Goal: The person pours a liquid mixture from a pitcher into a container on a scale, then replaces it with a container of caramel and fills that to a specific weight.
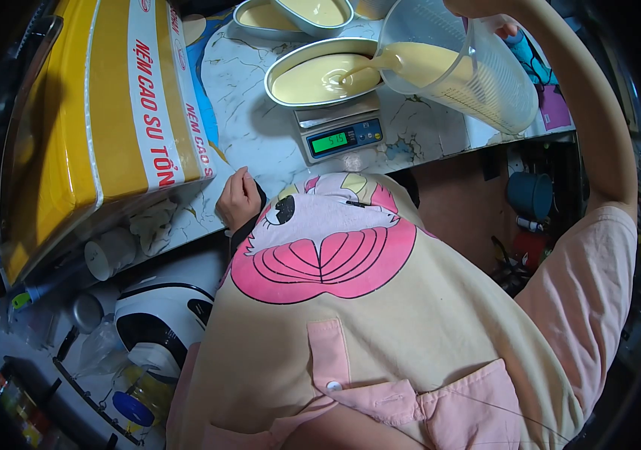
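Note:
At the top edge, my right hand [485,10], partly cut off by the frame, grips a clear plastic measuring jug [497,94] by its handle. The jug is tilted left, and pale yellow batter [422,64] runs from its lip. It lands in an oval metal cake tin [284,96], where ripples spread. That tin sits on a digital kitchen scale [339,135] with a lit green display that seems to read 515. My left hand [239,199] rests at the table's front edge, its fingers curled in with nothing visible in them.
Two more oval tins [268,31] of batter stand at the back of the marble-patterned table [242,112]. A large yellow plastic-wrapped package [110,97] with red lettering fills the left side. Below lie a white-and-black appliance [159,315] and a blue container [529,195]. A purple item [555,109] lies right.

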Demonstrator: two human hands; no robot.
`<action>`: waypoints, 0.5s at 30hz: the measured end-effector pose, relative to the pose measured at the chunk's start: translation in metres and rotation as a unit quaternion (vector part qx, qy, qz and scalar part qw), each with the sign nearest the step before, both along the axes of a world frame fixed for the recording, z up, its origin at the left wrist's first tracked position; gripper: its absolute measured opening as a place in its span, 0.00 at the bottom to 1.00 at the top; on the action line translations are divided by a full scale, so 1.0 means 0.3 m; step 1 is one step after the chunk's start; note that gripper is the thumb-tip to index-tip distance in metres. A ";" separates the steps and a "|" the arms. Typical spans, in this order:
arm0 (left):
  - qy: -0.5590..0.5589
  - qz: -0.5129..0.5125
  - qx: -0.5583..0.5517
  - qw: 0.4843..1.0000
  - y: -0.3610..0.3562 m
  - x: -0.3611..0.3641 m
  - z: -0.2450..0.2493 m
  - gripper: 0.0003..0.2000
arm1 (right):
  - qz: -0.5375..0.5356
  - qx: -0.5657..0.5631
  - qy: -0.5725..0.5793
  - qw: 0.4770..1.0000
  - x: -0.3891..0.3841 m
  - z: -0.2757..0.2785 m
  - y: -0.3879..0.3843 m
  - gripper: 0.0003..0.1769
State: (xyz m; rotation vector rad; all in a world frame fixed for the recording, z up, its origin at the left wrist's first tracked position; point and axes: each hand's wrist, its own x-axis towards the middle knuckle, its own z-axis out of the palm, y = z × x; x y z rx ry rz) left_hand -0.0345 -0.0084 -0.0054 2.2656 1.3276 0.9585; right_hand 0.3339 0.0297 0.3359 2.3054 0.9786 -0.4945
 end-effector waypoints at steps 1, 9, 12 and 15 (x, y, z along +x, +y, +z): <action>0.000 0.001 -0.004 1.000 0.000 0.000 0.000 0.07 | 0.000 0.000 0.000 1.000 -0.009 0.003 -0.001 0.15; 0.001 0.004 -0.014 1.000 -0.001 -0.003 -0.006 0.07 | 0.045 -0.016 0.016 0.999 0.041 -0.017 0.016 0.16; 0.002 0.003 -0.010 1.000 0.000 -0.004 -0.006 0.07 | 0.040 -0.036 -0.013 0.998 0.006 -0.003 0.015 0.16; 0.002 0.005 -0.015 1.000 -0.001 -0.004 -0.006 0.07 | 0.047 -0.051 0.003 0.998 0.034 -0.011 0.019 0.16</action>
